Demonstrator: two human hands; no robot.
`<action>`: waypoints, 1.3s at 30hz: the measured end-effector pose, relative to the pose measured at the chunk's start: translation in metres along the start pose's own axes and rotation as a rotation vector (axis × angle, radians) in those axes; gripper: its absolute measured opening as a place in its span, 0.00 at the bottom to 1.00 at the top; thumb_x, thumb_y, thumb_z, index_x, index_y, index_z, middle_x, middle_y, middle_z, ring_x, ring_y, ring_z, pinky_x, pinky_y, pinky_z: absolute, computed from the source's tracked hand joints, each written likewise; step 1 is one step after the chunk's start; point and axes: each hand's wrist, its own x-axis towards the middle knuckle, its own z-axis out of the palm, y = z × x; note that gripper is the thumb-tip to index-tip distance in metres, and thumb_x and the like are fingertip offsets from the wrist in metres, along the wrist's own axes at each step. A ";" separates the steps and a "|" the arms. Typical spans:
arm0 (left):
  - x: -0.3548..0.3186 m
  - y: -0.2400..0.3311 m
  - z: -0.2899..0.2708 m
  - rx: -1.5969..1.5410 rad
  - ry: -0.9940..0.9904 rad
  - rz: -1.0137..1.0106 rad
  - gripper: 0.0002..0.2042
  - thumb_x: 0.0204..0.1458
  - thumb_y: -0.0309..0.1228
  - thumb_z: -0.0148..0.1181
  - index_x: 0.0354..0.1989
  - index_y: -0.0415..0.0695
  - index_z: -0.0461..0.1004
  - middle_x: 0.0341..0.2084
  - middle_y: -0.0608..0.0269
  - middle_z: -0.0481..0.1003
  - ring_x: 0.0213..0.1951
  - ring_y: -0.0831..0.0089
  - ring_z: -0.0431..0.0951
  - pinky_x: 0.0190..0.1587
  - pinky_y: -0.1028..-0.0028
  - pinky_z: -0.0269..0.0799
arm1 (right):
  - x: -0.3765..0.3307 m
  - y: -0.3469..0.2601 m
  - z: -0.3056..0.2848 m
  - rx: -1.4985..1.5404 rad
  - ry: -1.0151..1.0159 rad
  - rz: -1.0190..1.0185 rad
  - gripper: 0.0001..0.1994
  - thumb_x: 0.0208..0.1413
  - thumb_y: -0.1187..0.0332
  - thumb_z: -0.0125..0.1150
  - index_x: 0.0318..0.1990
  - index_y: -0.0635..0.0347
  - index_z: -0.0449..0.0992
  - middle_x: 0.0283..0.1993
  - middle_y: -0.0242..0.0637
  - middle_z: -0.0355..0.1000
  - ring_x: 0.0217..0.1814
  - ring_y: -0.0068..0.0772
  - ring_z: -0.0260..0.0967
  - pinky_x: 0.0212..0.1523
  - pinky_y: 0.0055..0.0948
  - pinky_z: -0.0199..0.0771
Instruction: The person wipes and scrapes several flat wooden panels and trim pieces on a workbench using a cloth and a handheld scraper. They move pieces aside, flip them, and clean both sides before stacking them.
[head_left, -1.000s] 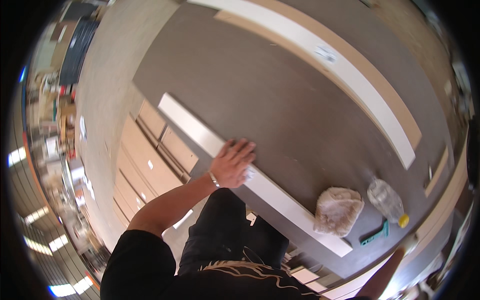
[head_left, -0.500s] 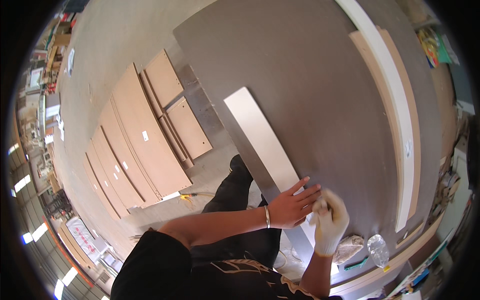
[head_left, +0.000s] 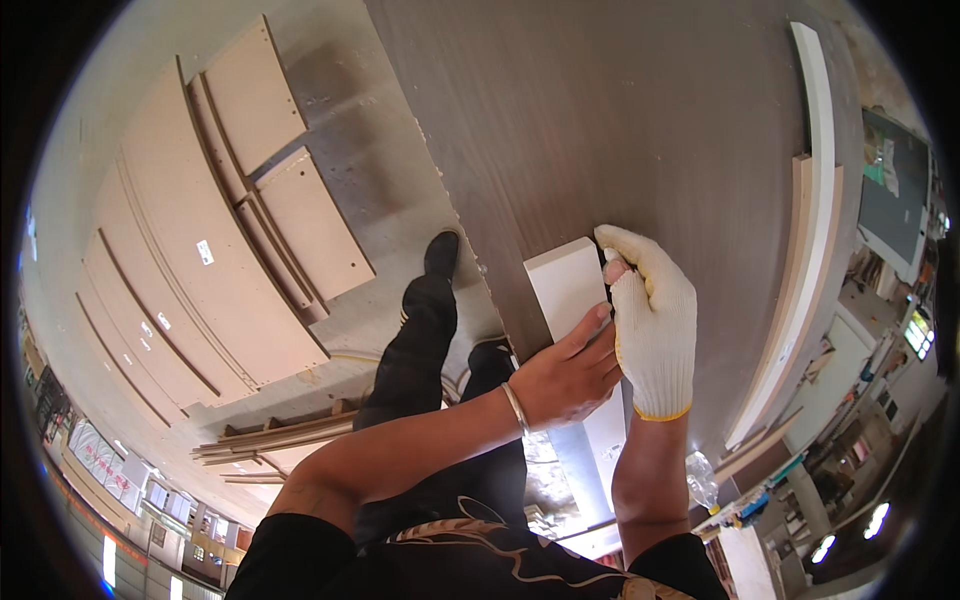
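A narrow white board [head_left: 572,282] lies on the dark brown tabletop [head_left: 560,120], running from its far end toward my body. My bare left hand [head_left: 568,375], with a bangle at the wrist, rests across the board. Its thumb and fingers are bent together at the board's right edge, and what they pinch is hidden. My right hand [head_left: 655,310] wears a white knitted glove with the thumb tip bare. It is closed beside the same edge, just beyond the left fingertips. A small dark gap shows by its thumb, but the thing inside cannot be made out.
Along the tabletop's right side, a long white strip [head_left: 822,110] lies on tan boards [head_left: 800,200]. Several light brown panels [head_left: 215,290] are spread on the floor at left, with stacked boards [head_left: 290,435] nearer me. A clear plastic bottle [head_left: 702,482] stands by my right forearm.
Both hands have moved farther along the white board, toward its far end. The right glove has turned and closed at the board's edge. My view has shifted over the table.
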 end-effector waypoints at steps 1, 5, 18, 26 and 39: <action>-0.001 0.000 0.001 0.007 -0.002 -0.002 0.23 0.57 0.43 0.60 0.56 0.42 0.80 0.60 0.55 0.76 0.70 0.55 0.68 0.80 0.48 0.47 | 0.000 -0.002 0.001 -0.027 -0.002 -0.006 0.14 0.67 0.76 0.55 0.55 0.68 0.82 0.50 0.41 0.83 0.52 0.28 0.78 0.56 0.27 0.75; -0.002 -0.002 0.001 0.019 0.014 0.042 0.21 0.57 0.42 0.59 0.54 0.43 0.82 0.60 0.55 0.77 0.70 0.56 0.69 0.80 0.49 0.48 | 0.001 -0.012 0.002 -0.127 -0.017 -0.006 0.13 0.66 0.76 0.56 0.54 0.67 0.83 0.50 0.42 0.83 0.51 0.31 0.79 0.56 0.28 0.76; -0.001 -0.009 -0.006 0.035 0.010 0.095 0.21 0.59 0.41 0.55 0.54 0.42 0.83 0.58 0.56 0.79 0.69 0.56 0.70 0.80 0.48 0.50 | 0.004 -0.032 0.009 -0.293 0.006 0.025 0.12 0.66 0.77 0.57 0.52 0.66 0.83 0.48 0.43 0.83 0.49 0.35 0.80 0.54 0.30 0.76; -0.001 -0.006 -0.001 0.051 -0.025 0.123 0.21 0.60 0.42 0.55 0.55 0.44 0.83 0.57 0.57 0.80 0.69 0.54 0.71 0.80 0.45 0.48 | 0.001 -0.039 0.018 -0.315 0.069 0.058 0.11 0.65 0.77 0.56 0.49 0.67 0.82 0.46 0.43 0.82 0.47 0.34 0.79 0.52 0.29 0.76; -0.002 -0.006 -0.004 0.113 -0.002 0.099 0.21 0.58 0.43 0.56 0.53 0.45 0.82 0.56 0.59 0.79 0.67 0.59 0.71 0.79 0.46 0.50 | 0.010 -0.040 0.006 0.185 0.105 0.339 0.12 0.70 0.74 0.54 0.55 0.70 0.78 0.33 0.33 0.71 0.31 0.17 0.64 0.32 0.19 0.63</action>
